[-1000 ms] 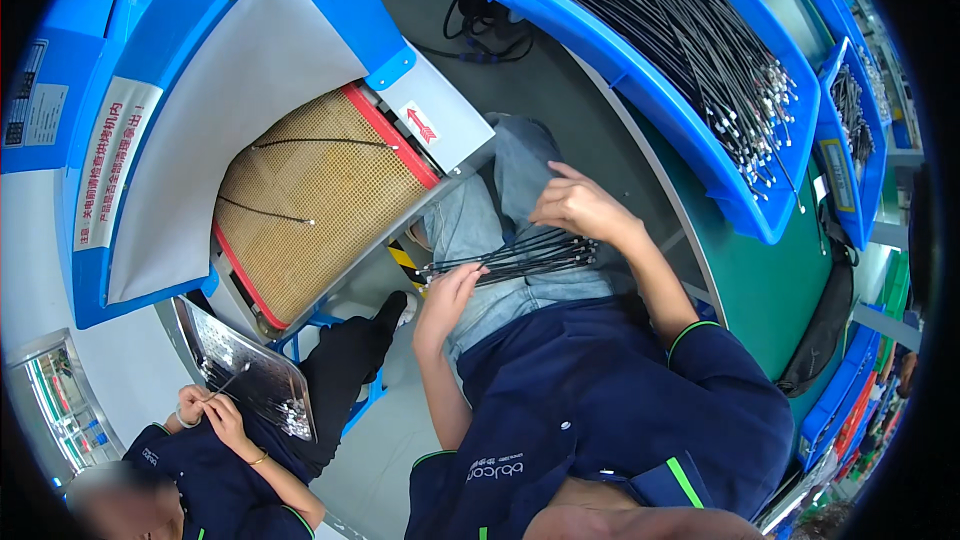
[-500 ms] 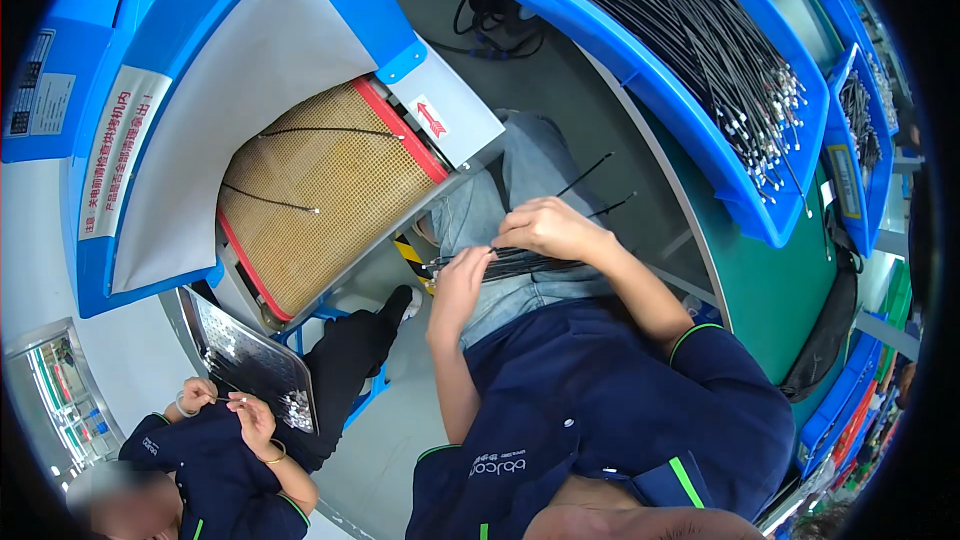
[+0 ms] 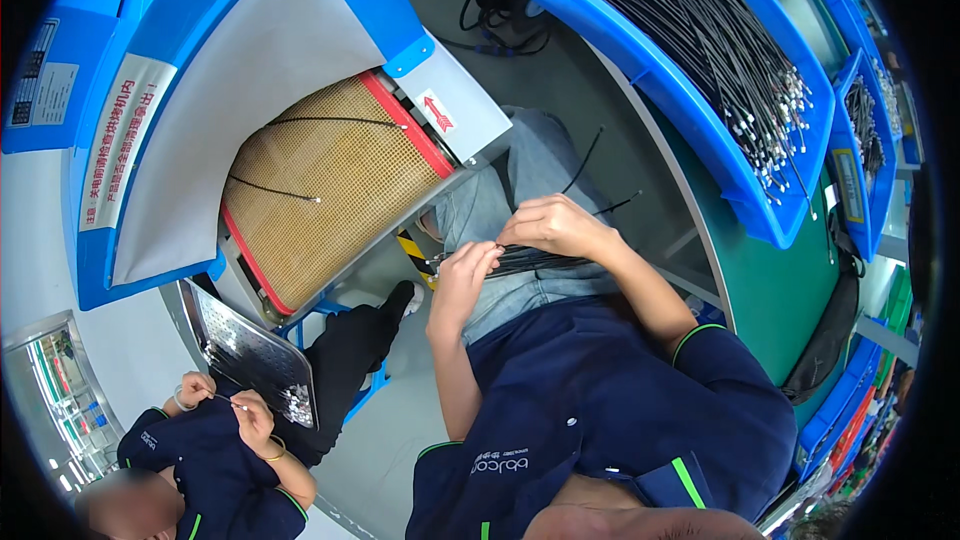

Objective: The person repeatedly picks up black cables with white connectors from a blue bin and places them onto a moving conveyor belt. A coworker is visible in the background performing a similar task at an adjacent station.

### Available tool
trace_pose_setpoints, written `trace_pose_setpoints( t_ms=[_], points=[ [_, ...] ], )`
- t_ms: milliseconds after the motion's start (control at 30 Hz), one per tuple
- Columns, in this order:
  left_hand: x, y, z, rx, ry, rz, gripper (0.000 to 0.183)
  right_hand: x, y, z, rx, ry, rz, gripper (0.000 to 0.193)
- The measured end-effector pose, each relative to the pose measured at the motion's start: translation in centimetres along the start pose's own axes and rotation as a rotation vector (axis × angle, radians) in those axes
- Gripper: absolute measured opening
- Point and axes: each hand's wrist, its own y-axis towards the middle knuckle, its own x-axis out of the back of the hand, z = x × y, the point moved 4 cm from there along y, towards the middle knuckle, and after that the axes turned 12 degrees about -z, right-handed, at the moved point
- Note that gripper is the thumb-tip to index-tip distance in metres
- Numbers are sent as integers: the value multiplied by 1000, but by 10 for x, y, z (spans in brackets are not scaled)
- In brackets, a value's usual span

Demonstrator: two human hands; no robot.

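Over my lap, my left hand (image 3: 465, 282) and my right hand (image 3: 558, 226) meet fingertip to fingertip, both closed in a pinch. A thin black cable (image 3: 583, 162) runs through the right hand; its loose end sticks up beyond the knuckles, bending slightly. The end between the fingertips is mostly covered, so its detail cannot be made out. Across my jeans, beneath both hands, lies a bundle of black cables (image 3: 530, 262). One more cable end (image 3: 622, 203) pokes out to the right of my right hand.
At the left, a blue machine (image 3: 395, 10) has a mesh conveyor belt (image 3: 320, 170) carrying two black cables. A big blue bin (image 3: 640, 70) of cables stands on the green table (image 3: 770, 290). A co-worker (image 3: 215, 460) sits lower left, hands on a thin piece, beside a metal tray (image 3: 250, 340).
The cable's free end has swung upward and a little left, now curving. My fingertips have drawn closer together. The belt's cables appear slightly shifted, along with the whole view.
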Motion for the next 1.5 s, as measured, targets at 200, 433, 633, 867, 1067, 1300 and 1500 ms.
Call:
trace_pose_setpoints(
  t_ms=[200,433,633,867,1067,1300,1500],
  points=[
    [8,-2,-5,-388,289,-155,11,2,1,1,-129,75,35,11],
    [5,0,-17,-531,302,-330,14,2,4,3,-123,28,11,9],
    [7,-3,-14,-473,242,-342,16,5,3,0,-202,52,-21,9],
    [5,-3,-13,-478,219,-364,15,7,4,-2,-230,102,-21,11],
    [6,-2,-12,-503,287,-344,15,4,2,-3,-230,91,-28,12],
    [5,-4,-8,-463,232,-402,15,3,3,-5,-272,113,-45,11],
    [3,-5,-14,-533,250,-479,16,2,3,-5,-288,167,-68,12]
  ],
)
